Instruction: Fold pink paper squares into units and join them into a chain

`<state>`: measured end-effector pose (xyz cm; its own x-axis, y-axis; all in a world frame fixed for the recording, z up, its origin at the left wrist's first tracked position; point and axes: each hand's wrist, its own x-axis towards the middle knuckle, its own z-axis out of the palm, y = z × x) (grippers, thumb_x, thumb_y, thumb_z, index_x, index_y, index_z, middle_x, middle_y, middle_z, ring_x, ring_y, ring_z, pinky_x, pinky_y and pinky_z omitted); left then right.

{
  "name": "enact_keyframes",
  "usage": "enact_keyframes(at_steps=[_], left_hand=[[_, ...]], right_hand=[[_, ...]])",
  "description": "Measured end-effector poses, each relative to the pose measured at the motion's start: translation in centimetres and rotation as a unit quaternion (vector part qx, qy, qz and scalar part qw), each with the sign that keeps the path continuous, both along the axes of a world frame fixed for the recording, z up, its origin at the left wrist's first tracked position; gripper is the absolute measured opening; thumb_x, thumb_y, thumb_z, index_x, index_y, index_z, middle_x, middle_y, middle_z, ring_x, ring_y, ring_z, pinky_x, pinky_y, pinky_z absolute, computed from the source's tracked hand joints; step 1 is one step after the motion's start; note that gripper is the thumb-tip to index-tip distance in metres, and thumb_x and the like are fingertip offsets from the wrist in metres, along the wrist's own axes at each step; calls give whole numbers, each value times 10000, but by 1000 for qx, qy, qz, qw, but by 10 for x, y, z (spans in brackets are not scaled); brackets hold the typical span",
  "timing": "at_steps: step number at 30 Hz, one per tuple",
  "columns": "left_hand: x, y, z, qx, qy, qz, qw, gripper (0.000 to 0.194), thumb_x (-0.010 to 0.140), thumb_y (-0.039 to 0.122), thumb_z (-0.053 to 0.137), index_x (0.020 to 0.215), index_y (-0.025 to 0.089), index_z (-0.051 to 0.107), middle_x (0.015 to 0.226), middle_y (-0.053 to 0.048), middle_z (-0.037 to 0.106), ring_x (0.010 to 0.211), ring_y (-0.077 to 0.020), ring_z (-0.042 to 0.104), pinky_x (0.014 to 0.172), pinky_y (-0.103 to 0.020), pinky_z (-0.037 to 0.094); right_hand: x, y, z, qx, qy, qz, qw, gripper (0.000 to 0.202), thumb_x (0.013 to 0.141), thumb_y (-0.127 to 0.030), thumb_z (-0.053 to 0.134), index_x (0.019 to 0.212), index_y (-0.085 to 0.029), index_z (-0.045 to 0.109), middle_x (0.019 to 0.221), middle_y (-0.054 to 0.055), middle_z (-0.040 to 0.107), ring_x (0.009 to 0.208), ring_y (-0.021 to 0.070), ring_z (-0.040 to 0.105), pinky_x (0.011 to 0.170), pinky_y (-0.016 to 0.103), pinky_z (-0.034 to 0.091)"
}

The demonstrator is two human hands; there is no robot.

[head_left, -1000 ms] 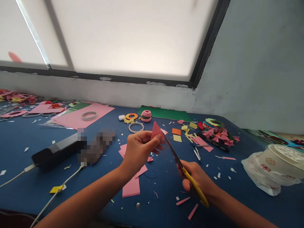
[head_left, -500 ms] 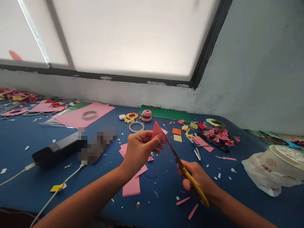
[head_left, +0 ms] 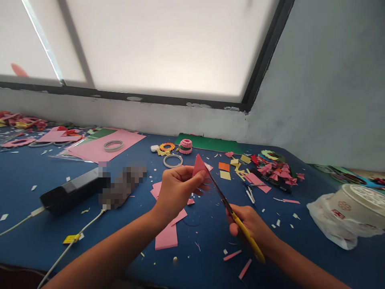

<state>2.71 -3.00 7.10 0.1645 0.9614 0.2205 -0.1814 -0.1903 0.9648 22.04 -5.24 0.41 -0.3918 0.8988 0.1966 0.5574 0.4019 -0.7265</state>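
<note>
Pinched between the thumb and fingers of my left hand [head_left: 177, 186] is a folded piece of pink paper [head_left: 198, 163], its pointed tip upward. My right hand [head_left: 248, 220] is closed round the yellow handles of a pair of scissors [head_left: 245, 233]. The blades look closed or nearly so, and their tip meets the right edge of the paper; whether they bite into it I cannot tell. Below my left hand lie pink paper pieces [head_left: 166, 237] on the blue table [head_left: 126, 245], partly hidden by the hand.
A black device [head_left: 72, 192] with a white cable lies left. Rings of tape [head_left: 173, 161], green card [head_left: 207, 142] and a pink paper stack [head_left: 185, 147] sit behind. Right are a black marker [head_left: 270, 181], folded paper pieces [head_left: 275, 168] and a bagged white tub [head_left: 345, 208]. Scraps litter the table.
Almost nothing differs. The pink paper and the scissors have shifted very slightly, and both hands keep their hold.
</note>
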Motion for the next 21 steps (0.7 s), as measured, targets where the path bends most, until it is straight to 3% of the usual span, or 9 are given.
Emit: enact_keyframes(at_steps=[8,13,21], left_hand=[[-2,1,1,0,13,-9,1000,141,739,294,655,736,155,674,671,-29,697,584,-117,657,502,-177,533],[-6,5,1,32,11,-34,999,199,802,335,585,763,152,651,701,-36,685,639,-132,666,502,-179,537],[-6,3,3,73,53,17,996,175,787,327,586,759,166,649,674,-25,675,592,-132,660,484,-193,544]], right_hand=[[-1,-1,4,-16,-9,-12,1000,651,677,-830,291,543,-196,355,469,-43,346,442,93,276,397,215,260],[0,-1,1,-8,-6,-3,1000,684,630,-866,270,544,-192,350,480,-49,339,455,94,291,421,222,265],[0,-1,2,-27,7,1,1000,697,538,-894,313,564,-197,312,504,-56,315,473,95,277,436,227,246]])
